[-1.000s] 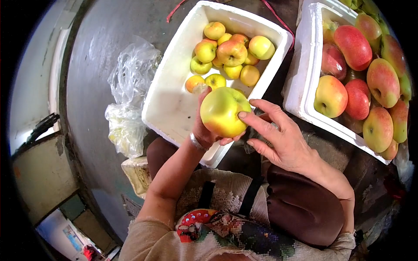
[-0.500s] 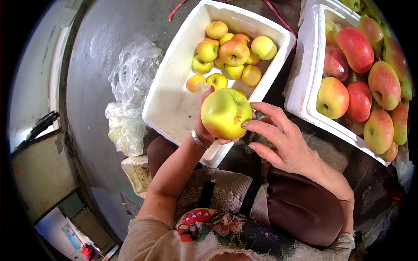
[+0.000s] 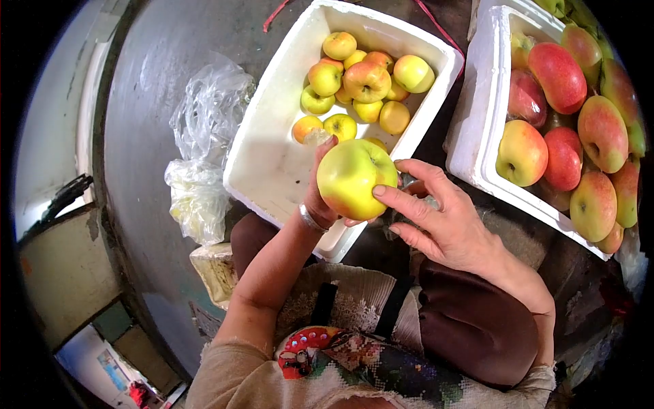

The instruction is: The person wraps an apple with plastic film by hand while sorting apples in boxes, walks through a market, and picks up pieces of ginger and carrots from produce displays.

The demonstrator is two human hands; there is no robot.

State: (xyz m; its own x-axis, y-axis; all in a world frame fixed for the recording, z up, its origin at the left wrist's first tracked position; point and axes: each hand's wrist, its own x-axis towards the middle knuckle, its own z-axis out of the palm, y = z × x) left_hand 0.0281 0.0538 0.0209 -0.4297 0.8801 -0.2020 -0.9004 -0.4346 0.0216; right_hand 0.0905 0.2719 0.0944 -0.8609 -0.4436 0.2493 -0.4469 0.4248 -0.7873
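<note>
Yellow and green, the big apple (image 3: 351, 170) is up in the air over the near part of a white tub (image 3: 262, 170), held in the left hand (image 3: 315, 198). The left fingers curl round its side and under it, so they have a good grip. The right hand (image 3: 453, 221) holds nothing; its fingers are spread, and one fingertip touches the apple at about 4 o'clock on its skin. This looks like a bit of feeling and looking, with one hand to hold and one hand to touch. A good move from here calls for a snug, soft left hold and a light right touch, because a hard poke could bruise the skin. Up at 12 o'clock from the big apple, small apples (image 3: 366, 82) sit in a heap inside the tub. Between 2 and 3 o'clock, a white box (image 3: 466, 126) is full of red and yellow fruit (image 3: 603, 133). Crinkly clear bags (image 3: 208, 112) lie toward 10 o'clock, just beside the tub, and an old pale box (image 3: 212, 273) is at 8 o'clock. A shiny band (image 3: 310, 218) goes round the left wrist.
</note>
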